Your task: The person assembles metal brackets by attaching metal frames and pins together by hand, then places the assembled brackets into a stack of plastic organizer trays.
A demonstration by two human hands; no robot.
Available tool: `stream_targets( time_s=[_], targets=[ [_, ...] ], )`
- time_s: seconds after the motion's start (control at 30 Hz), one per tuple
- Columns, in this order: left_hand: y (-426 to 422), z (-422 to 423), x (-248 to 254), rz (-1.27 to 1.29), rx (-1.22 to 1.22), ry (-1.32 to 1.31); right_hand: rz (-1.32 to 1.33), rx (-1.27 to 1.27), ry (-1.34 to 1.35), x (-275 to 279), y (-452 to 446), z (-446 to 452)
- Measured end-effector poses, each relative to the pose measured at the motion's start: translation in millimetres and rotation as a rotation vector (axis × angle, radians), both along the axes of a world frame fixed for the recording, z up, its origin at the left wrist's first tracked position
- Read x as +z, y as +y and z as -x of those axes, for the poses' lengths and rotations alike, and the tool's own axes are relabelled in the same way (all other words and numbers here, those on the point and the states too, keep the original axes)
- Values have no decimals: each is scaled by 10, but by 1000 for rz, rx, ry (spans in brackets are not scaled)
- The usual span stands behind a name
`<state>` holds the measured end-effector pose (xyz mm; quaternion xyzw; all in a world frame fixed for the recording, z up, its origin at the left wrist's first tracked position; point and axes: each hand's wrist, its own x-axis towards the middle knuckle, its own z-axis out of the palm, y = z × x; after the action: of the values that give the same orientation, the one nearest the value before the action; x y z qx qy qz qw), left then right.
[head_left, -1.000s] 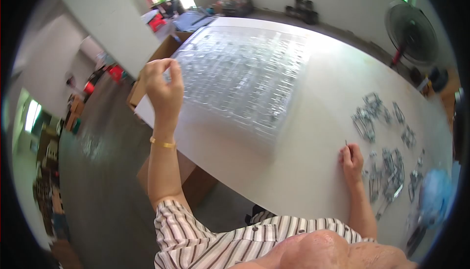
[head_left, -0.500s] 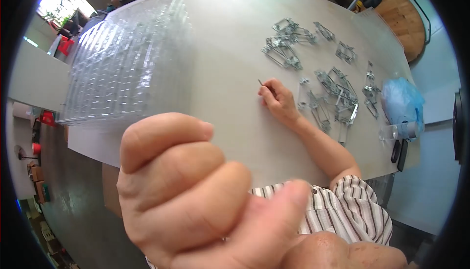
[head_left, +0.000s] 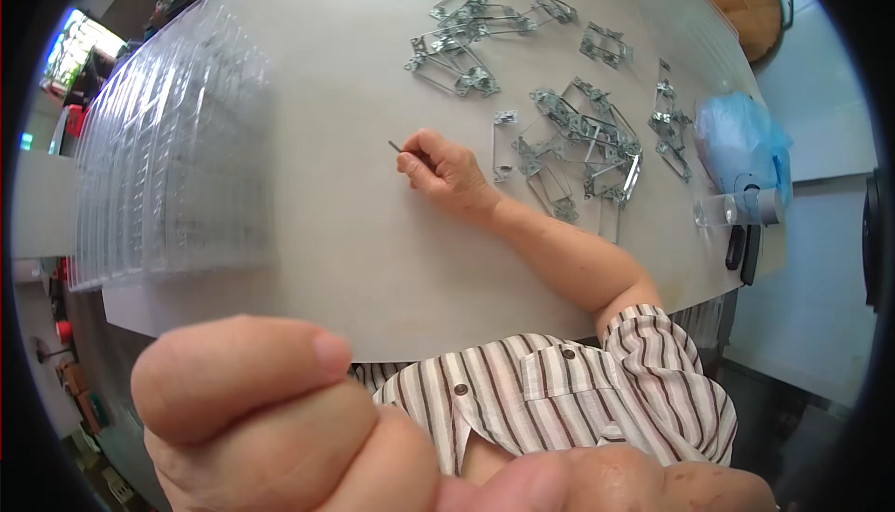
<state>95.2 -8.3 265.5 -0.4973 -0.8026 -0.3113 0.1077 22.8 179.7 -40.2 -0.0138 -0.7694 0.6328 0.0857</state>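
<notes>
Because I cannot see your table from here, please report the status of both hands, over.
Right hand holding thin dark rod. Left hand close to camera, curled, contents hidden, blocking lower-left view. Metal frames scattered near right forearm.

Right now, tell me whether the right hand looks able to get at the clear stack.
Probably yes: bare tabletop separates the right hand from the clear stack, with nothing standing between. It does hold a thin rod, which might hinder grasping.
</notes>
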Motion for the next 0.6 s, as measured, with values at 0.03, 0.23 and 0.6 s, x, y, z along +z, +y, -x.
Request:
stream_targets(
  time_s=[0.03, 0.23, 0.6],
  targets=[
    [-36, 5, 19, 35, 34, -5, 0, -2, 1, -6, 10, -4],
    [-266, 312, -108, 71, -137, 365, 15, 17, 3, -5, 3, -3],
    [-114, 320, -470, -654, -360, -791, -29, 7, 53, 55, 15, -17]
  ],
)
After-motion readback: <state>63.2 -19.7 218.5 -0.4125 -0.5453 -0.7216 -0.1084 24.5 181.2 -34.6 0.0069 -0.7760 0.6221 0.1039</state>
